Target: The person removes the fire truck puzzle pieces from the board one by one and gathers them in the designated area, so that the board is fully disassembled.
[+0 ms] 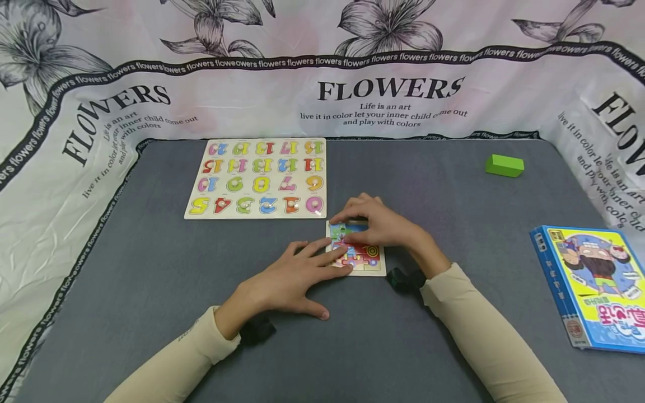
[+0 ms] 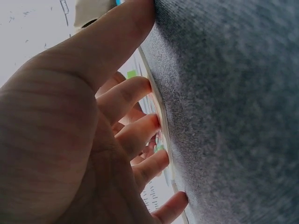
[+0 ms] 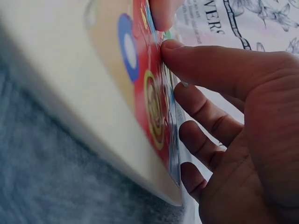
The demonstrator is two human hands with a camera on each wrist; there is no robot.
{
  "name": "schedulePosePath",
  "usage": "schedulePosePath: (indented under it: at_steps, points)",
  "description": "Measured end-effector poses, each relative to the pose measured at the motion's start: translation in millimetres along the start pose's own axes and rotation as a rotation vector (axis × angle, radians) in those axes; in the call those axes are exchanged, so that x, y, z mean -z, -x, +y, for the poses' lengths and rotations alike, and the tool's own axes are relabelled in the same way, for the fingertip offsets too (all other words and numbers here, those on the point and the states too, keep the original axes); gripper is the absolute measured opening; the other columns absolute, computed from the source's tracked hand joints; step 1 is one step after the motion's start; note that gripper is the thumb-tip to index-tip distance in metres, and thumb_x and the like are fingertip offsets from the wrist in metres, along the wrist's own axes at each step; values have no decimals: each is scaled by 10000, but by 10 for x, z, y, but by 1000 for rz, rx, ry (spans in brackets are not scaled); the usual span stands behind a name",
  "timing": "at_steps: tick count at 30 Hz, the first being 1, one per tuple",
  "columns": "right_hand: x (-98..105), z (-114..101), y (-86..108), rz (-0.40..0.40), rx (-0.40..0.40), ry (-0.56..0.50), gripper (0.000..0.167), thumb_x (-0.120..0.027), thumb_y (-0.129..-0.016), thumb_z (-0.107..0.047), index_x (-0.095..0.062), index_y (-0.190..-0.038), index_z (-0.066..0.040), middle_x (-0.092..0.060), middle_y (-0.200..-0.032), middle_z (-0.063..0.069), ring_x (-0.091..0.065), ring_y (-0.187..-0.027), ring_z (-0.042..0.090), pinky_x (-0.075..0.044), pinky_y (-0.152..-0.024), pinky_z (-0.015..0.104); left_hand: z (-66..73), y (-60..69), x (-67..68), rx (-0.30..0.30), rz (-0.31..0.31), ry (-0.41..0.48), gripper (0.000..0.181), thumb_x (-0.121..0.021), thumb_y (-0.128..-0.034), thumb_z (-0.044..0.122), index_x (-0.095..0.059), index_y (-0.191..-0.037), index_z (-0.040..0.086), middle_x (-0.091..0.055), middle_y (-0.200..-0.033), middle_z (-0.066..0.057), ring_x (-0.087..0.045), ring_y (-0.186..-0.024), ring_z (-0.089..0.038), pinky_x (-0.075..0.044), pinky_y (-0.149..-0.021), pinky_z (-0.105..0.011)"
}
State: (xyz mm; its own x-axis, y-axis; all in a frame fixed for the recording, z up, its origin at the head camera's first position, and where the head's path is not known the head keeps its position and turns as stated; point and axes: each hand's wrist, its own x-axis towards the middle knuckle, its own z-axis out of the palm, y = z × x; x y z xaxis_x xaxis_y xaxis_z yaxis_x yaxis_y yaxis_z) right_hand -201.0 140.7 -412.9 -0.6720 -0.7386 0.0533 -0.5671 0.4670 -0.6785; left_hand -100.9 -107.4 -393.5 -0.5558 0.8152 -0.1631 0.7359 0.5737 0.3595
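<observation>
A small jigsaw board with a red and blue picture lies on the grey table. The left hand spreads its fingers over the board's left part, fingertips resting on it; in the left wrist view that hand touches along the board's edge. From the upper right, the right hand reaches over the board's top, thumb and fingers bent down onto the picture. In the right wrist view the thumb of the right hand touches the picture. Whether a loose piece is between its fingers cannot be told.
A number board lies behind and left of the jigsaw board. A green block sits at the back right, and a blue and yellow box at the right edge. A flower-printed cloth borders the grey surface.
</observation>
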Motion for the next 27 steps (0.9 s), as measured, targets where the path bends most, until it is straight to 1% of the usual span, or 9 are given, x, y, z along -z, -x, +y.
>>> schedulePosePath:
  at_steps: [6, 11, 14, 20, 22, 27]
  points:
    - [-8, -28, 2, 3, 0, 32, 361, -796, -880, -168, -750, -1238, -183, -659, -1029, -26, -442, -944, 175, -242, -845, 388, 0, 5, -1, -4, 8, -5, 898, -781, -828, 578, -391, -1580, 280, -219, -1711, 1, -166, -1584, -331, -223, -1183, -603]
    - [-5, -64, 6, 10, 13, 48, 359, -799, -875, -148, -754, -1231, -158, -654, -1004, -12, -437, -925, 179, -238, -839, 393, -1, 6, -2, -7, 16, -15, 900, -783, -824, 581, -397, -1578, 279, -228, -1709, 2, -171, -1583, -330, -232, -1178, -600]
    - [7, -76, 5, 18, 19, 49, 356, -801, -870, -140, -758, -1223, -149, -656, -1001, -5, -442, -922, 186, -240, -840, 396, 0, 4, 7, -5, 18, -16, 902, -788, -821, 576, -397, -1578, 279, -227, -1709, 1, -173, -1582, -333, -233, -1177, -599]
    - [20, -50, 8, 28, 18, 55, 361, -797, -877, -174, -753, -1235, -160, -658, -1020, -16, -453, -926, 185, -251, -837, 384, 3, 2, 11, -1, 15, -11, 900, -788, -822, 572, -395, -1579, 284, -227, -1709, -1, -178, -1580, -339, -233, -1176, -599]
    - [32, -35, 12, 37, 8, 46, 369, -795, -881, -186, -748, -1246, -160, -664, -1042, -19, -463, -939, 184, -260, -847, 383, 3, 0, 8, 0, 15, -12, 898, -787, -822, 574, -398, -1577, 285, -236, -1706, -3, -184, -1578, -339, -237, -1173, -600]
    - [89, 31, 29, 73, -24, -3, 370, -770, -912, -207, -729, -1276, -153, -677, -1099, -7, -481, -973, 186, -299, -886, 400, -9, -12, 1, 25, -4, 5, 896, -787, -817, 586, -396, -1576, 314, -233, -1706, 31, -163, -1587, -308, -214, -1190, -588]
